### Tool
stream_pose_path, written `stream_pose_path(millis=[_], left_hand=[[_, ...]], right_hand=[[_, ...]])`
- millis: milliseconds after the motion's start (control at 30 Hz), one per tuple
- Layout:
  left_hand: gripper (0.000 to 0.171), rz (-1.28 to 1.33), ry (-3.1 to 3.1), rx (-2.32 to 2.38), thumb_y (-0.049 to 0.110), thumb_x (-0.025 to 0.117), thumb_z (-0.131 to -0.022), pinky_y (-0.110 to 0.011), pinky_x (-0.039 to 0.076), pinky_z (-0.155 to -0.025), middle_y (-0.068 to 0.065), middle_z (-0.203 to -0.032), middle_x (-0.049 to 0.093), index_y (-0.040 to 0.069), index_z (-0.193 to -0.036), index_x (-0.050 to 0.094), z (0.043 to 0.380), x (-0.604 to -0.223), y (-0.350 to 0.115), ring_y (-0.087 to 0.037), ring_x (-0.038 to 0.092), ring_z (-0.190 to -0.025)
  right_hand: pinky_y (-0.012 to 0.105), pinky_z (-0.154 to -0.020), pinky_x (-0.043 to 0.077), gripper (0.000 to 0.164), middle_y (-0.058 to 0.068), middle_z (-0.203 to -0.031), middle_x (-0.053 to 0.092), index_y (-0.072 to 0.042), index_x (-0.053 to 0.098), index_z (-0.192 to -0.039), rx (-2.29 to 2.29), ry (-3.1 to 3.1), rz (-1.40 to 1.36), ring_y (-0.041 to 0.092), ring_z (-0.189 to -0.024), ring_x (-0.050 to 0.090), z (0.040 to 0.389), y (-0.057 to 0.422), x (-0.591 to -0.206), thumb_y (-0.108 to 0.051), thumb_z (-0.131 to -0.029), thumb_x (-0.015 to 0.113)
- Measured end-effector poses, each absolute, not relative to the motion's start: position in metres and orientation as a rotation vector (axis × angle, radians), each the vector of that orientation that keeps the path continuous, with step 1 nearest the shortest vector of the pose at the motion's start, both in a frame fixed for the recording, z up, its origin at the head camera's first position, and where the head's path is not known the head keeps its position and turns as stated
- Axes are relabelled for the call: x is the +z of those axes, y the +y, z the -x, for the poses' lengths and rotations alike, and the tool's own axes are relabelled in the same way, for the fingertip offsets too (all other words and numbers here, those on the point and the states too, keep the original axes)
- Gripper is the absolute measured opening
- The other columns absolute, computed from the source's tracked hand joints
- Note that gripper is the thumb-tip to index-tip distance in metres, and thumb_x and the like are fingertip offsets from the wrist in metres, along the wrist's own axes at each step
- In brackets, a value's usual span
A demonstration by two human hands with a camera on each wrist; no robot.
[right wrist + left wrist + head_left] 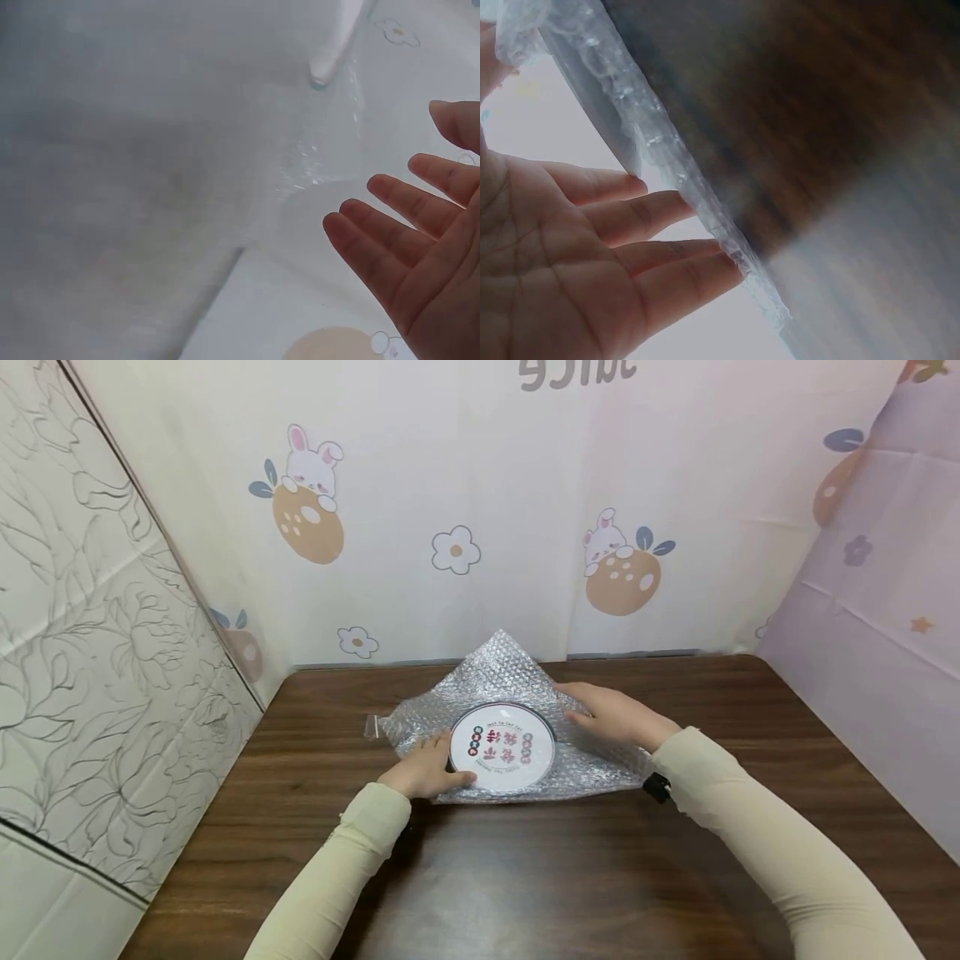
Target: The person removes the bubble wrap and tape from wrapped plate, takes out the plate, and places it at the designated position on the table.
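A round white plate [502,748] with a thin dark rim and red and green lettering lies on a sheet of bubble wrap [501,667]. My left hand [422,768] rests against the plate's left side, thumb over its front edge. In the left wrist view the fingers [679,281] are straight, with their tips at the plate's edge and the bubble wrap. My right hand [618,714] is over the right part of the bubble wrap, apart from the plate. Its fingers [375,251] are extended and hold nothing in the right wrist view.
Everything lies on a dark wooden table [480,877] that meets a printed wall covering [510,510] at the back. Panels with flower drawings [90,635] stand on the left. A small clear flap [372,727] sticks out at the wrap's left corner.
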State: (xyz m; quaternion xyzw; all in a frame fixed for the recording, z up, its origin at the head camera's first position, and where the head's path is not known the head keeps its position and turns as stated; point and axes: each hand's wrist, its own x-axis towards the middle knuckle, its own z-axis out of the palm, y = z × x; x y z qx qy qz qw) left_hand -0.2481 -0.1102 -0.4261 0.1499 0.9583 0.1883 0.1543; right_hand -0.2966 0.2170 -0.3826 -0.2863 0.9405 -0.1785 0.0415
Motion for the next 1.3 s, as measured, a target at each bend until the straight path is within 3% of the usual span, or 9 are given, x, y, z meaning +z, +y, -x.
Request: stream_pose_path(millis=[400,733,1033,1300], left_hand=[[0.098,-0.38,2.742,0.553,0.056,0.061,-0.091,-0.06,0.02,-0.119,-0.025,-0.161,0.018,-0.003,-0.155,0.015,0.249,-0.423,-0.117,-0.049,0.015,-0.147],[0.099,-0.387,2.737,0.568,0.055,0.062,-0.09,-0.06,0.02,-0.119,-0.026,-0.16,0.019,-0.004,-0.155,0.016,0.247,-0.424,-0.116,-0.05,0.016,-0.147],[0.097,-0.387,2.748,0.569,0.055,0.062,-0.09,-0.06,0.021,-0.118,-0.025,-0.16,0.021,-0.003,-0.155,0.018,0.246,-0.425,-0.113,-0.051,0.017,-0.146],[0.096,-0.406,2.781,0.566,0.056,0.062,-0.09,-0.059,0.022,-0.119,-0.025,-0.159,0.025,-0.002,-0.154,0.021,0.245,-0.426,-0.11,-0.049,0.021,-0.146]], right_hand=[[0.054,-0.115,0.033,0.059,0.019,-0.152,0.042,-0.002,0.038,-0.15,-0.471,2.782,0.897,0.036,-0.142,0.039,0.28,0.222,-0.413,-0.027,-0.099,0.057],[0.054,-0.114,0.034,0.051,0.021,-0.149,0.046,0.0,0.045,-0.145,-0.399,2.781,0.922,0.039,-0.14,0.041,0.283,0.223,-0.42,-0.021,-0.1,0.055],[0.056,-0.115,0.032,0.056,0.022,-0.156,0.034,0.0,0.041,-0.148,-0.269,2.763,0.854,0.042,-0.143,0.033,0.28,0.224,-0.427,-0.024,-0.099,0.056],[0.056,-0.114,0.032,0.056,0.022,-0.157,0.032,0.0,0.04,-0.148,-0.243,2.762,0.828,0.042,-0.144,0.032,0.278,0.226,-0.426,-0.024,-0.099,0.055]])
